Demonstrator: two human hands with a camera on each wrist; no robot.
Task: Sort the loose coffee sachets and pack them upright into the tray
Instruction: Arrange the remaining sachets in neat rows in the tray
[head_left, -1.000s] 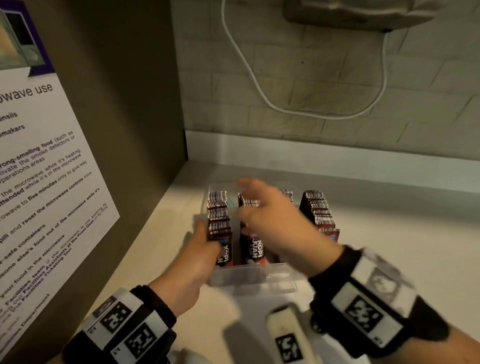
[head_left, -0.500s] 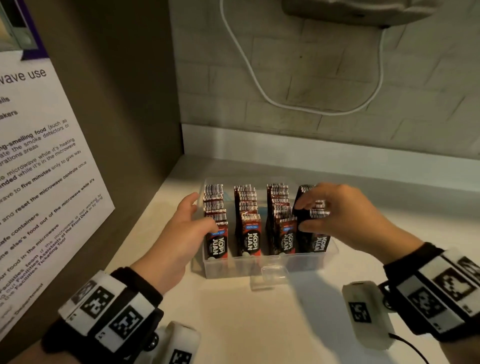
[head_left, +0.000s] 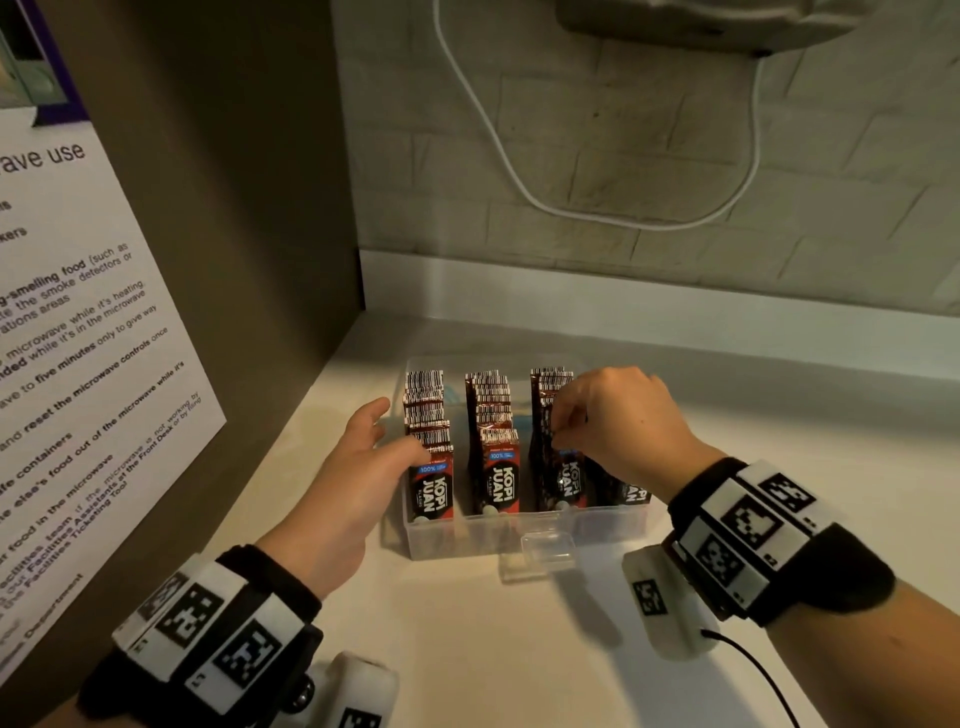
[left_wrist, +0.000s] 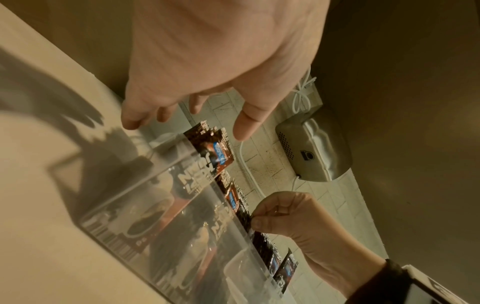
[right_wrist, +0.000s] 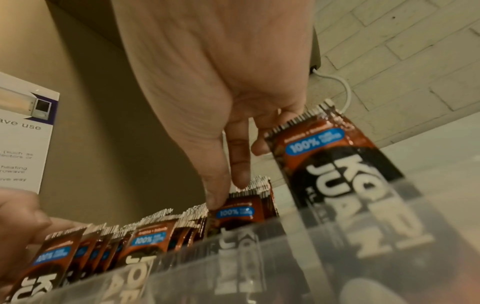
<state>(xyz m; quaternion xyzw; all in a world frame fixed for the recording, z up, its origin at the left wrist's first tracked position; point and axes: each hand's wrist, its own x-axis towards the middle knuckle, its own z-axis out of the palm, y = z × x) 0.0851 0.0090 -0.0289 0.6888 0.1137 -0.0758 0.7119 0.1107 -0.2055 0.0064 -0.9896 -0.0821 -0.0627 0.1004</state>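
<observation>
A clear plastic tray (head_left: 467, 535) on the white counter holds several rows of red-and-black coffee sachets (head_left: 498, 478) standing upright. My left hand (head_left: 397, 428) rests against the tray's left side. Its fingers are loosely straight and the thumb touches the front of the leftmost row (head_left: 431, 483). My right hand (head_left: 566, 428) hovers over the third row (head_left: 569, 480), thumb and fingers pinching the sachet tops there. The left wrist view shows that pinch (left_wrist: 255, 219) above the tray wall (left_wrist: 155, 185). In the right wrist view the thumb (right_wrist: 215, 197) presses a sachet top.
A brown side panel with a paper notice (head_left: 78, 364) closes the left. Behind the tray is a tiled wall with a looping white cable (head_left: 519, 182) and a metal wall unit (head_left: 701, 21). A small clear tab (head_left: 548, 551) juts from the tray's front. Bare counter (head_left: 519, 649) lies in front.
My right hand has shifted left from the rightmost row to the third row and now pinches sachet tops there. My left hand stays at the tray's left side.
</observation>
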